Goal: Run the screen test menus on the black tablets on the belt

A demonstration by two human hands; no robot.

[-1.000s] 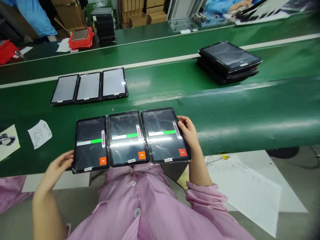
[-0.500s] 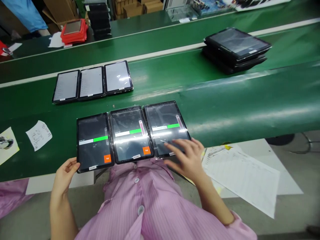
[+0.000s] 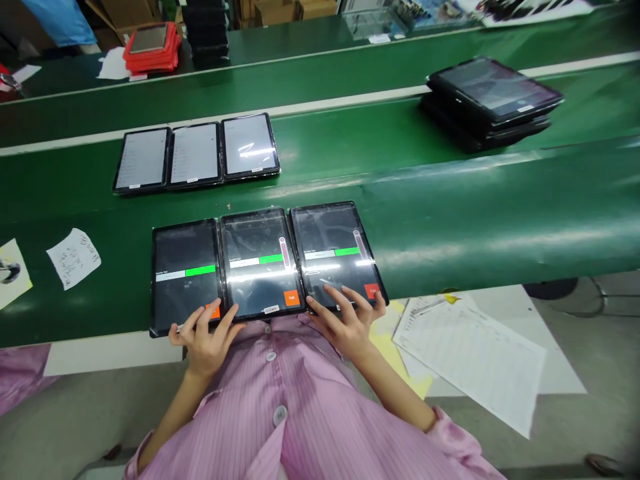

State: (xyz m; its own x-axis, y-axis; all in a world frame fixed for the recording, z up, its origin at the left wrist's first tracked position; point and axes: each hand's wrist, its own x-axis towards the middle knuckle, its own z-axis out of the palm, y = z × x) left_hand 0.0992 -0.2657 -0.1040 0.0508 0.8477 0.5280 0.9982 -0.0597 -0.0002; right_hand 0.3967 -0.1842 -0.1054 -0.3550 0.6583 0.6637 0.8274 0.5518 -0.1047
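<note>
Three dark-screened tablets lie side by side at the near edge of the green bench, each showing a white and green bar. My left hand [image 3: 205, 343] rests with fingers spread over the lower right of the left tablet [image 3: 185, 250], partly covering its orange button. Over the lower part of the right tablet [image 3: 330, 233], my right hand [image 3: 350, 323] lies with its fingers apart, close to an orange-red button. Between them, the middle tablet [image 3: 260, 287] shows an orange "Fail" button. Neither hand grips anything.
Behind stand three light-screened tablets [image 3: 194, 153] in a row. A stack of tablets [image 3: 495, 93] sits at the back right. Handwritten paper [image 3: 74, 259] lies at left; a written sheet [image 3: 480, 353] and pen [image 3: 433, 305] are at right. Red cases [image 3: 153, 50] are piled on the far bench.
My left hand has left the left tablet's lower left corner and moved right onto its lower right. My right hand has shifted slightly left and down on the right tablet, uncovering its orange-red button.
</note>
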